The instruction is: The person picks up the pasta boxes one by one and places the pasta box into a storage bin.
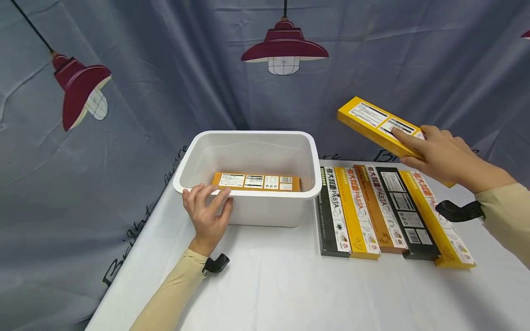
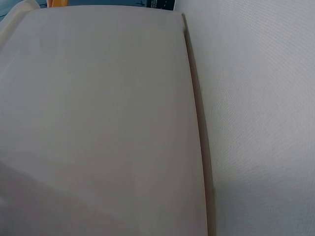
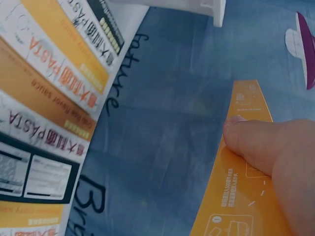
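Yellow box point(image 1: 372, 122) held up right of white bin point(image 1: 269, 194)
Right hand's point(image 1: 445, 154) fingers clamped on it; left hand point(image 1: 209, 216) touching the rim, fingers apart.

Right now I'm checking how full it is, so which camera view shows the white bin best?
The head view: it takes in nearly the whole white bin, plus the orange box inside. The left wrist view shows mainly one outer wall, close up; the right wrist view, just part of the rim.
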Tool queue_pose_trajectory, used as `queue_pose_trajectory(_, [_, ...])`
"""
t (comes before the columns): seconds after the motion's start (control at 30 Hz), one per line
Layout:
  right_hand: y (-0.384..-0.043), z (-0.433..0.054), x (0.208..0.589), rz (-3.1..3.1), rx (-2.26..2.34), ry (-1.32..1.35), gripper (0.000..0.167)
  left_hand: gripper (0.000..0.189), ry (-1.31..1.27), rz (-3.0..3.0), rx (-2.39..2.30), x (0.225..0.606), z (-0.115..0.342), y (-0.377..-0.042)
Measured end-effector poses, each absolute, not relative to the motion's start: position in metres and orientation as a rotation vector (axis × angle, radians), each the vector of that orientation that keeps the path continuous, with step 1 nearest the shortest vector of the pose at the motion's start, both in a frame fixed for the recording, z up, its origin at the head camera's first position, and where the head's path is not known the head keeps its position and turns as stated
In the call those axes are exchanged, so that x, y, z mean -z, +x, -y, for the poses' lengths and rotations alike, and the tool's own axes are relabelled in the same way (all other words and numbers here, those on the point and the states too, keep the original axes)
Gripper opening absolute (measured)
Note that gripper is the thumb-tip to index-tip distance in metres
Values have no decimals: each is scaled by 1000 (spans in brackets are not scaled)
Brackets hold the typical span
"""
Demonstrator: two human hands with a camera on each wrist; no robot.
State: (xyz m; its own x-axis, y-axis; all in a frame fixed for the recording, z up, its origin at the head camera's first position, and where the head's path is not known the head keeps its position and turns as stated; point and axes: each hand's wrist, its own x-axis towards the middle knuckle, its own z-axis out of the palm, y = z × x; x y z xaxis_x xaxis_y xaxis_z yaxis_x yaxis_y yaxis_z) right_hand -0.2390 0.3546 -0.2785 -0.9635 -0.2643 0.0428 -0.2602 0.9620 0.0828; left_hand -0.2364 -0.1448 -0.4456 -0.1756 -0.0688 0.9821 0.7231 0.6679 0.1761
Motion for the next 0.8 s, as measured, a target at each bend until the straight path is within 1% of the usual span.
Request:
queue_pose_trajectory(0.2, [-250,-336,271,3027,104,455,80,19,-550,1610,773,446,145,-236])
queue_pose_trajectory(0.53, [-264,-304,259,2996,132,548,79,16,-559,1609,746,446,146,-239])
queue_pose_trajectory(0.8, [-272,-268,245,2995,136,625,77,20,-554,1620,754,446,146,-238])
